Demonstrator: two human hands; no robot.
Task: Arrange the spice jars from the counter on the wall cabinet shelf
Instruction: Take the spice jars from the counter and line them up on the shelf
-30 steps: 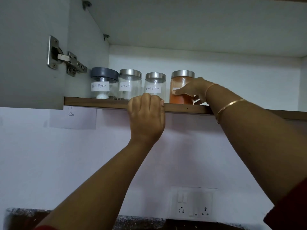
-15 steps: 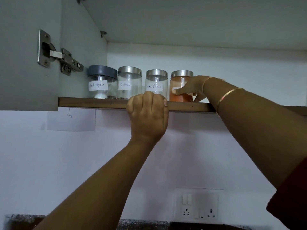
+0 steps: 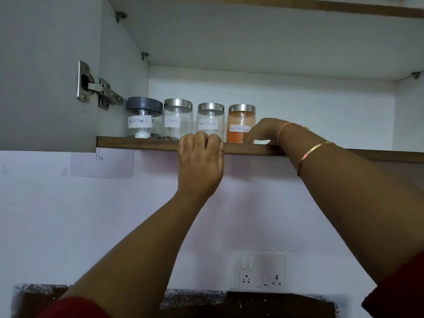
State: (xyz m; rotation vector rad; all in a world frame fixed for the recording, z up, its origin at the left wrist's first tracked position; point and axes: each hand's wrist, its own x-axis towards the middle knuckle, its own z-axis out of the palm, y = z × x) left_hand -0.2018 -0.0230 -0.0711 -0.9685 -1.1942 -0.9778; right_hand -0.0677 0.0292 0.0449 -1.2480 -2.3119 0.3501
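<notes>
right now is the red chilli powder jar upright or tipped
Upright: the red chilli powder jar stands flat on the shelf, lid on top.

Handwritten, l-to-r: grey-lid jar (image 3: 144, 118) "Black Pepper"; 2nd jar (image 3: 178, 119) "Cloves"; 3rd jar (image 3: 210, 118), just above left fingers (image 3: 202, 139), "Black Pepper"; orange jar (image 3: 241, 123), just left of right fingers (image 3: 252, 135), "Red chilli Powder".

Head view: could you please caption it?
Four jars line the shelf; left hand grips its edge, right hand beside chilli jar.
</notes>
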